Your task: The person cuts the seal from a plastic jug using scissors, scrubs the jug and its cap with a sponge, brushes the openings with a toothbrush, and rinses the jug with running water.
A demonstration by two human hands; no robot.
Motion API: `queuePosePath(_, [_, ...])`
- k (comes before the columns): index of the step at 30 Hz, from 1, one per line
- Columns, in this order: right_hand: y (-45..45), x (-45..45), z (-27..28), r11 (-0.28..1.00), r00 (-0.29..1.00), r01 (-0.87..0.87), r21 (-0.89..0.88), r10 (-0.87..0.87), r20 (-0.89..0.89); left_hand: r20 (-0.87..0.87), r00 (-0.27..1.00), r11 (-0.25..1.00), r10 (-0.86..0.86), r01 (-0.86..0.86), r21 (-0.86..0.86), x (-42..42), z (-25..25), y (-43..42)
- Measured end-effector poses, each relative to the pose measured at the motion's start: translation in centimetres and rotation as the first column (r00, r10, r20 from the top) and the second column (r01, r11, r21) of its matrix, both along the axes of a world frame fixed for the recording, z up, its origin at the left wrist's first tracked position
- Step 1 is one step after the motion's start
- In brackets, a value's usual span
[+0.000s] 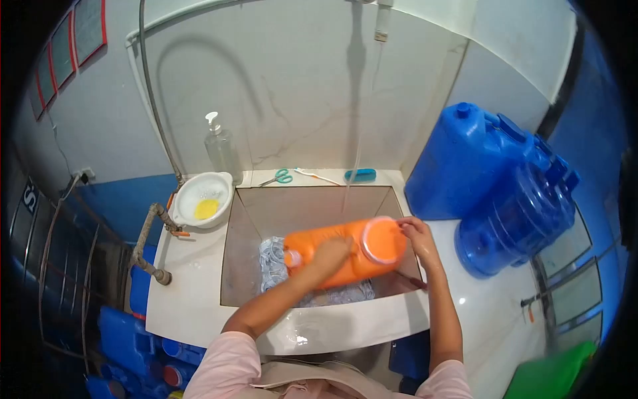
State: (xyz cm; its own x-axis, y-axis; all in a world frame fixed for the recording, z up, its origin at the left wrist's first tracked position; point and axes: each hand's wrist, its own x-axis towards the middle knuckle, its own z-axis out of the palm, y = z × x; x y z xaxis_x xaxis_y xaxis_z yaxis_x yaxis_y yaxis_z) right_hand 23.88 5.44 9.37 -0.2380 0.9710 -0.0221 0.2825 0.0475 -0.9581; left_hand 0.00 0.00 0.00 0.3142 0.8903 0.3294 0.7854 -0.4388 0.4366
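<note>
An orange container [345, 243] with a large round orange lid lies tilted on its side over the sink basin [292, 206]. My left hand [333, 256] is closed around its handle, near the middle of the container. At the lid end, my right hand [417, 234] has its fingers bent against the container's right edge. Below the container, clear plastic bottles or packaging [272, 263] lie in the basin, partly hidden by the container and my left forearm.
A white bowl [188, 197] with a yellow sponge, a pump bottle [222, 149], green scissors [283, 176], a toothbrush [317, 176] and a blue brush [360, 175] stand around the basin. Blue jugs [458, 163] are at the right, a pipe [143, 246] at the left.
</note>
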Motion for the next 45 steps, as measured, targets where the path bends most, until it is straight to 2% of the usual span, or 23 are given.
queuePosePath(1, [-0.2,-1.7,1.1,0.995,0.992,-0.103,0.010,0.102,0.068,0.075,0.995,0.998,-0.065,0.063,0.023,1.8,0.2,-1.7])
queuePosePath(4, [5.8,-8.6,-0.4,0.917,0.911,-0.396,0.043,0.386,0.145,0.031,1.000,0.997,-0.002,0.005,-0.077,3.3,2.1,-1.8])
queuePosePath(6, [8.1,-13.1,-2.0,0.815,0.797,-0.572,0.092,0.526,0.298,0.124,0.959,0.959,-0.254,0.233,0.163,1.8,2.4,-3.3])
queuePosePath(7, [9.6,-15.5,-3.6,0.766,0.756,-0.622,0.161,0.535,0.377,0.119,0.963,0.962,-0.242,0.222,0.161,0.4,2.7,-4.2])
queuePosePath(9, [12.3,-20.1,-5.9,0.696,0.719,-0.662,0.279,0.482,0.501,-0.056,0.998,0.952,-0.033,0.048,0.302,-2.9,3.0,-5.7])
queuePosePath(13, [17.5,-29.2,-11.3,0.673,0.779,-0.579,0.461,0.290,0.556,-0.047,0.999,0.971,0.009,0.003,0.239,-4.3,0.9,-7.3])
queuePosePath(15, [19.4,-32.0,-12.8,0.652,0.754,-0.587,0.479,0.227,0.616,-0.105,0.991,0.997,0.081,-0.082,-0.009,-3.9,-0.8,-7.9])
queuePosePath(16, [20.2,-33.3,-13.2,0.642,0.726,-0.588,0.493,0.150,0.672,-0.049,0.987,0.982,0.155,-0.148,0.121,-3.4,-0.8,-8.1])
queuePosePath(20, [21.7,-35.5,-14.8,0.625,0.696,-0.590,0.511,0.072,0.715,-0.101,0.927,0.926,0.360,-0.343,0.157,-2.1,-1.3,-7.9])
queuePosePath(24, [21.4,-35.8,-13.4,0.671,0.595,-0.623,0.401,0.074,0.800,-0.106,0.867,0.864,0.487,-0.496,-0.087,-1.3,0.1,-7.5])
queuePosePath(26, [21.3,-35.8,-13.5,0.688,0.570,-0.624,0.369,0.078,0.818,-0.227,0.800,0.592,0.556,-0.572,-0.567,-1.1,4.5,-6.9])
queuePosePath(30, [22.0,-36.0,-13.4,0.728,0.607,-0.590,0.348,0.117,0.786,-0.083,0.842,0.676,0.534,-0.483,-0.557,-2.4,5.7,-7.9])
queuePosePath(31, [21.7,-35.6,-13.7,0.768,0.614,-0.574,0.282,0.177,0.769,0.104,0.931,0.881,0.349,-0.288,-0.376,-2.9,5.0,-8.2])
queuePosePath(32, [21.1,-34.8,-13.7,0.779,0.613,-0.566,0.268,0.181,0.769,0.250,0.962,0.987,0.107,-0.072,-0.146,-3.1,4.6,-8.5])
queuePosePath(33, [20.7,-34.1,-13.4,0.770,0.661,-0.560,0.307,0.192,0.725,0.257,0.961,0.985,0.100,-0.060,-0.160,-3.3,4.3,-8.7])
queuePosePath(35, [19.8,-32.0,-12.2,0.768,0.698,-0.551,0.327,0.209,0.685,0.236,0.937,0.881,0.257,-0.127,-0.456,-3.9,4.0,-8.8])
queuePosePath(37, [19.5,-28.6,-9.8,0.846,0.697,-0.527,-0.083,0.486,0.527,0.130,0.964,0.900,0.232,-0.162,-0.405,-4.4,3.1,-8.1])
queuePosePath(39, [20.7,-24.7,-11.1,0.835,0.776,-0.481,-0.267,0.547,0.313,0.016,0.930,0.606,0.367,-0.226,-0.762,-4.4,2.9,-7.6])
queuePosePath(40, [20.8,-22.5,-10.9,0.851,0.775,-0.442,-0.282,0.521,0.358,0.023,0.931,0.601,0.363,-0.215,-0.770,-4.2,3.3,-7.8])
queuePosePath(41, [20.5,-20.5,-10.3,0.867,0.772,-0.403,-0.293,0.494,0.401,0.156,0.958,0.885,0.242,-0.152,-0.440,-4.1,3.7,-8.2])
queuePosePath(42, [19.9,-18.7,-10.2,0.865,0.771,-0.396,-0.307,0.495,0.401,0.228,0.971,0.997,0.078,-0.074,-0.027,-4.0,4.0,-8.6])
queuePosePath(43, [19.1,-17.2,-10.0,0.868,0.735,-0.372,-0.329,0.491,0.468,0.234,0.969,0.997,0.076,-0.069,-0.040,-4.2,3.6,-8.8])
queuePosePath(45, [17.0,-15.7,-9.6,0.869,0.686,-0.345,-0.355,0.492,0.536,-0.159,0.987,0.969,-0.018,-0.022,-0.247,-4.8,2.1,-8.4])
